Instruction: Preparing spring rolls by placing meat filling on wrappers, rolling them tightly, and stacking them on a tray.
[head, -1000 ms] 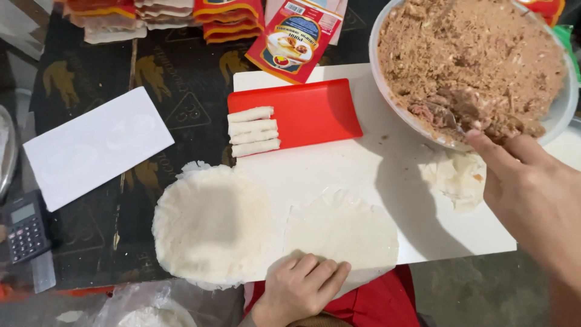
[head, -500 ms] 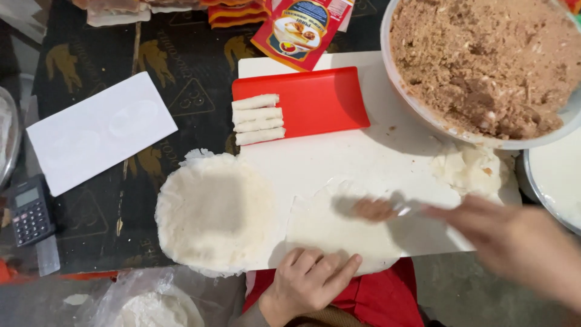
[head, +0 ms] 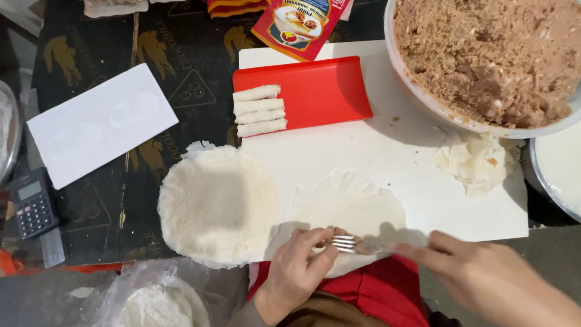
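Note:
A thin round wrapper (head: 354,209) lies flat on the white cutting board (head: 387,145). My right hand (head: 484,281) holds a metal fork (head: 351,244) whose tines lay brown meat filling on the wrapper's near edge. My left hand (head: 296,272) presses its fingertips on that same edge, beside the fork tines. A stack of round wrappers (head: 218,203) sits to the left. Several rolled white rolls (head: 259,110) rest at the left end of a red tray (head: 321,91). A big bowl of brown minced filling (head: 484,54) stands at the top right.
A crumpled torn wrapper (head: 475,160) lies below the bowl. A white bowl of liquid (head: 560,169) is at the right edge. A white card (head: 100,124) and a calculator (head: 33,206) sit on the dark cloth at left. Red food packets (head: 299,21) lie at the top.
My right hand left the filling bowl and came down to the wrapper with a forkful of filling. My left hand shifted from flat on the wrapper's edge to beside the fork.

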